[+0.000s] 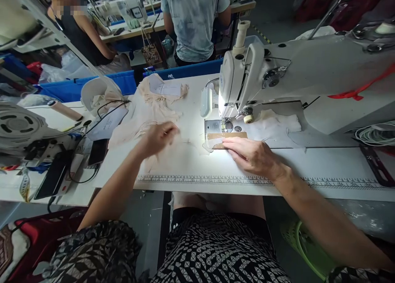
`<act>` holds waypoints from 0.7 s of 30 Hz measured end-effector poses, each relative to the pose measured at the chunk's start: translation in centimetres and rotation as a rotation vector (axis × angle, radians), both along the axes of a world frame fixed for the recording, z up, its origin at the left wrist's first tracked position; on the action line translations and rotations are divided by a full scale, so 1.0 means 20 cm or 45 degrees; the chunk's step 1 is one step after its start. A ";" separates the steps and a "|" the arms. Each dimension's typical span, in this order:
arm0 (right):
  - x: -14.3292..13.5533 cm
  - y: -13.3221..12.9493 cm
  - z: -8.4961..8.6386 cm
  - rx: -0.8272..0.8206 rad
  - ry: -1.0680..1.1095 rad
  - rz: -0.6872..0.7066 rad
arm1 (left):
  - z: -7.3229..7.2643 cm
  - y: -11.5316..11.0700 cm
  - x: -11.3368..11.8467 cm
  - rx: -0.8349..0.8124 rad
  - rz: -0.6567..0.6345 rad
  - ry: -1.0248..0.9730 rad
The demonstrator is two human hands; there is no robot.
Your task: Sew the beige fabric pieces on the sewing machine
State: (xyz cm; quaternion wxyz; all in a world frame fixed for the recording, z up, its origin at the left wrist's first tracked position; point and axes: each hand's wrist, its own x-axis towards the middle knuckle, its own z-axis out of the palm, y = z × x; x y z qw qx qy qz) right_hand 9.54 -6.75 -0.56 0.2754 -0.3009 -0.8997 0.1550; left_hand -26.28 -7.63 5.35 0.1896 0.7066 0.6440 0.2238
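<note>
My left hand (162,137) is over the left part of the sewing table, slightly blurred, its fingers curled in. Whether anything is pinched there I cannot make out. Sheer pale pink fabric (135,116) lies bunched behind and below it. My right hand (254,153) is in front of the needle area, fingers together on a small piece of whitish fabric (212,143). That piece lies over a brown plate (230,135) beside the metal needle plate (212,126). The white sewing machine (234,81) stands just behind, its lamp lighting the spot.
A printed ruler strip (191,179) runs along the table's front edge. More white fabric (274,124) lies under the machine arm. At left are a thread cone (64,110), a phone (98,152) and cables. Two people sit beyond the table; a green basket (308,250) stands below right.
</note>
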 end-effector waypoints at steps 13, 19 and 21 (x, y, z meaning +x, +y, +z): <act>-0.14 -0.04 0.03 0.205 -0.576 -0.167 | -0.02 0.15 0.38 -0.056 -0.314 -0.165; -0.12 -0.03 0.03 0.209 -0.568 -0.153 | -0.10 0.23 0.62 -0.249 -0.369 -0.323; -0.12 -0.03 0.02 0.198 -0.545 -0.138 | -0.13 0.25 0.61 -0.247 -0.320 -0.271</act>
